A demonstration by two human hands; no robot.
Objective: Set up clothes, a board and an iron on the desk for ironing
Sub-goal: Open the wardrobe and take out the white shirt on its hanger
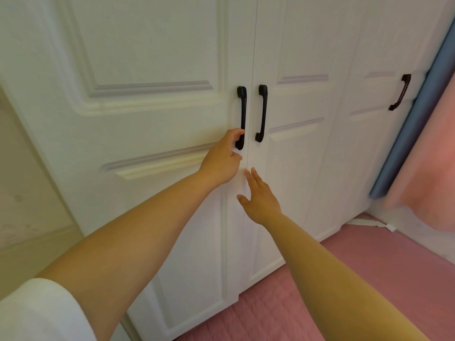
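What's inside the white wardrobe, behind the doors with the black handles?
Nothing inside shows: the wardrobe doors are shut, so the contents are hidden. The left hand curls round the lower end of the left black handle; the right hand is open near the door seam.

Wardrobe doors [157,57]: white, panelled. Door handles [241,114]: black. Sleeve [37,313]: white. Bedcover [344,279]: pink, quilted pattern. Curtain [428,153]: pink, with a blue-grey strip [413,124] beside it. Wall [22,193]: cream.

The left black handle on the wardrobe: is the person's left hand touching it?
Touching. The head view shows the left hand with fingers curled round the lower end of the left black handle.
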